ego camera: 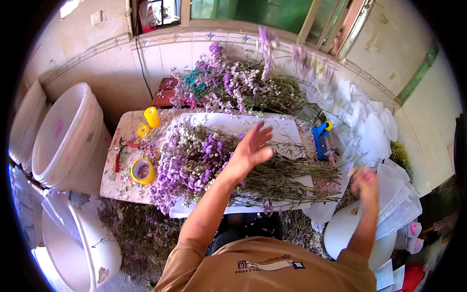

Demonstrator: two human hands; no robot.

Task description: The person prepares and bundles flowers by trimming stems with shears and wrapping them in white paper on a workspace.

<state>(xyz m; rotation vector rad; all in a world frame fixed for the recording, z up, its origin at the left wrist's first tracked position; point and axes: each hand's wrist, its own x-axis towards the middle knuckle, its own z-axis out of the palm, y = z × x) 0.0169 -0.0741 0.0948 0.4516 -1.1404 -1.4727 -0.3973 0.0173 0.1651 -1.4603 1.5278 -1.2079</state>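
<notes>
My right hand point(364, 179) is closed around the stem ends of a blurred bunch of purple and cream flowers point(310, 67), whose heads reach up towards the wall. Over the middle of the table, my left hand point(253, 148) has its fingers spread and holds nothing. Beneath it, a large bundle of purple and white dried flowers point(197, 157) lies on white paper point(288, 129), flower heads to the left and stems to the right. Behind the table is a second heap of purple, white and teal flowers point(233, 80).
On the table's left lie red-handled pliers or pruners point(117, 155) and yellow tape rolls point(143, 171). A blue tape dispenser point(321, 140) is at the right. White tubs point(62, 135) stand at the left, white wrapping sheets point(392, 193) at the right, more flowers point(138, 233) below.
</notes>
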